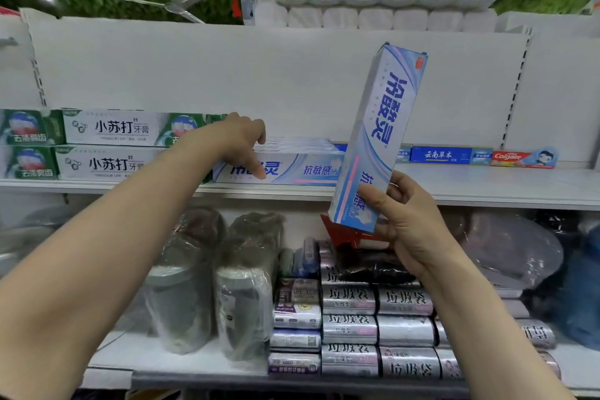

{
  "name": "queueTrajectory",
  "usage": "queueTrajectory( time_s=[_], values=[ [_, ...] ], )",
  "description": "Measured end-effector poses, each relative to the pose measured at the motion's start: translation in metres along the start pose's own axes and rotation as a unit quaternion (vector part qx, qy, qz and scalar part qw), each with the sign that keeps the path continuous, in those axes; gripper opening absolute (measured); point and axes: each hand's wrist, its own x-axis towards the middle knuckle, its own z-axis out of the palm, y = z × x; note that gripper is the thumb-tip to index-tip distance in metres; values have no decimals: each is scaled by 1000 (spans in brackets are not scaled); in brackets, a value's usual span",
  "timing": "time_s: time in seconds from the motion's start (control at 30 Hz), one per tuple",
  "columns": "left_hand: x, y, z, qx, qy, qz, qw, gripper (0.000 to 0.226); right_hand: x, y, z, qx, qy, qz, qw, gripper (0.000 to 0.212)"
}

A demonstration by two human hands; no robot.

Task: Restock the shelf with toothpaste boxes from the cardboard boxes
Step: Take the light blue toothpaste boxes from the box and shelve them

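1. Head view: the right grip [409, 224] is pinching the lower end of a blue box [380, 120], holding it upright and slightly tilted in front of the shelf [487, 187].
2. The left grip [242, 140] is hanging spread and loose, forefinger touching the stack [305, 167] of matching boxes lying on that shelf.
3. Green boxes [107, 146] are sitting just left of it.

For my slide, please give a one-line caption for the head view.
Right hand holds a toothpaste box nearly upright while the left hand touches matching boxes on the shelf.
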Motion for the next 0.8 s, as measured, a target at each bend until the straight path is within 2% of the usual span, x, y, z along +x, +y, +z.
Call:
queueTrajectory(
  time_s=[0.13,0.2,0.27,0.33,0.37,0.43,0.5,0.57,0.67,0.73,0.8],
  values=[
    [-7,6,-7,25,-10,18,999,90,10,-1,11,-10,0,-1,1000,63],
    [-15,9,-20,-38,25,52,998,89,16,-5,16,-9,-6,-7,1000,61],
    [-26,17,-40,-185,112,102,971,85,25,-14,21,-23,-17,-17,999,60],
    [-30,22,-62,-299,252,142,909,78,39,-29,25,-61,-30,-30,997,57],
    [-31,24,-74,-311,328,159,878,73,48,-37,27,-86,-34,-35,995,54],
    [-31,28,-95,-254,446,192,836,71,66,-56,30,-138,-32,-51,989,48],
    [-28,32,-109,-129,495,216,832,79,84,-74,34,-196,-33,-69,978,44],
    [-18,33,-116,5,469,224,854,87,103,-88,39,-276,-58,-76,956,43],
    [4,33,-110,140,330,191,914,88,131,-99,50,-425,-76,-86,898,49],
    [20,27,-96,125,208,150,958,72,148,-99,58,-501,-70,-96,857,51],
    [37,18,-79,59,125,133,981,63,163,-93,63,-548,-72,-96,828,53]
  ],
)
